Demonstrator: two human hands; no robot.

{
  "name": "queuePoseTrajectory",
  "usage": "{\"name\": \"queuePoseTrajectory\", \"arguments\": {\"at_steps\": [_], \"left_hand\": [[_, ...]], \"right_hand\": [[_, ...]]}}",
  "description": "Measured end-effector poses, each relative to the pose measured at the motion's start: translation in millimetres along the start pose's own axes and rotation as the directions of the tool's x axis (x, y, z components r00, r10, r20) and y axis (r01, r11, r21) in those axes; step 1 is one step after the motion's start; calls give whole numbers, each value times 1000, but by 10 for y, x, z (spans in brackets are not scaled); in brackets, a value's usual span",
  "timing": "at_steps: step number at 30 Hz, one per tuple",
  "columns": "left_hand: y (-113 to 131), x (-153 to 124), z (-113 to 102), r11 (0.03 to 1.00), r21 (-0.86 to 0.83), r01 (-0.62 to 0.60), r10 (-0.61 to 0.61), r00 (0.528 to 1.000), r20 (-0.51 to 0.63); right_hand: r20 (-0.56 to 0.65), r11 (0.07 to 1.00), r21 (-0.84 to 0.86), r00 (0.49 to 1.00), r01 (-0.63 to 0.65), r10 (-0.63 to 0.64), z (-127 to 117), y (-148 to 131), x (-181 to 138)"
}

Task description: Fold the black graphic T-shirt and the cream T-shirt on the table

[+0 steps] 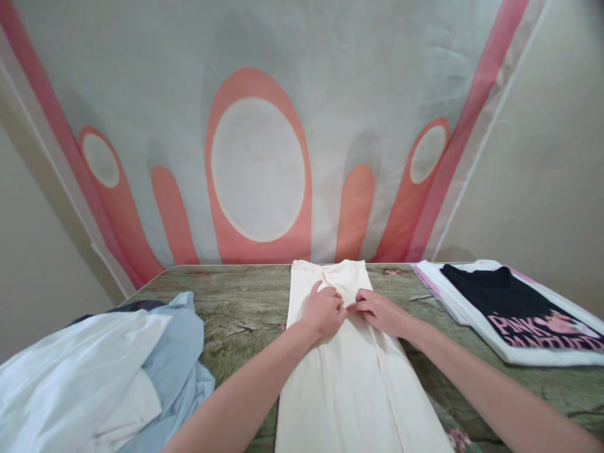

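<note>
A long cream-coloured garment [337,384] lies lengthwise on the table, its far end by the back edge and its near end running out of view at the bottom. Whether it is a shirt, a dress or trousers I cannot tell. My left hand [324,311] rests on its upper part with curled fingers gripping the cloth and the thumb pointing away. Just to the right, my right hand [380,311] pinches the same cloth, its fingertips close to the left hand. Small creases gather around both hands.
On the left sits a loose heap of clothes with a white garment [70,377] and a light blue one [182,358]. At the right lie folded clothes, topped by a black printed T-shirt [519,308]. The wood-patterned table [240,308] meets a printed backdrop [325,126].
</note>
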State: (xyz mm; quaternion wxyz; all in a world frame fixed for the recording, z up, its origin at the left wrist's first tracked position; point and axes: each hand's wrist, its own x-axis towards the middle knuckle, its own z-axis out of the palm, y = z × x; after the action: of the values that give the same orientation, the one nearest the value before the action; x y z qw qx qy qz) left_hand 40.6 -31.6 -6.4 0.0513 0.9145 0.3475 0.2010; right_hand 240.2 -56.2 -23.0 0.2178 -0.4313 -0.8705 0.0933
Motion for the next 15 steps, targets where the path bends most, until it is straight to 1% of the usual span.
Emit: {"name": "queuePoseTrajectory", "arguments": {"at_steps": [2,5,7,8,10,12,15], "left_hand": [[-58,17,48,992,-116,50,-52,999,-7],[-139,40,107,959,-257,118,-153,981,-120],[-163,40,114,950,-279,142,-198,963,-183],[-162,35,106,951,-270,151,-206,960,-189],[-139,18,62,966,-200,165,-199,966,-165],[-96,2,-7,978,-72,198,-206,970,-128],[-29,-2,-115,956,130,264,-261,965,-41]], "right_hand": [[8,1000,20,1000,-8,8,1,13,5],[-8,998,51,1000,-26,27,14,19,5],[-32,998,54,998,-42,44,34,12,3],[-49,997,49,997,-52,55,49,9,4],[-86,997,31,994,-67,70,85,2,9],[-120,998,2,990,-69,68,121,-6,20],[-153,997,-62,988,-43,33,154,-43,37]]}}
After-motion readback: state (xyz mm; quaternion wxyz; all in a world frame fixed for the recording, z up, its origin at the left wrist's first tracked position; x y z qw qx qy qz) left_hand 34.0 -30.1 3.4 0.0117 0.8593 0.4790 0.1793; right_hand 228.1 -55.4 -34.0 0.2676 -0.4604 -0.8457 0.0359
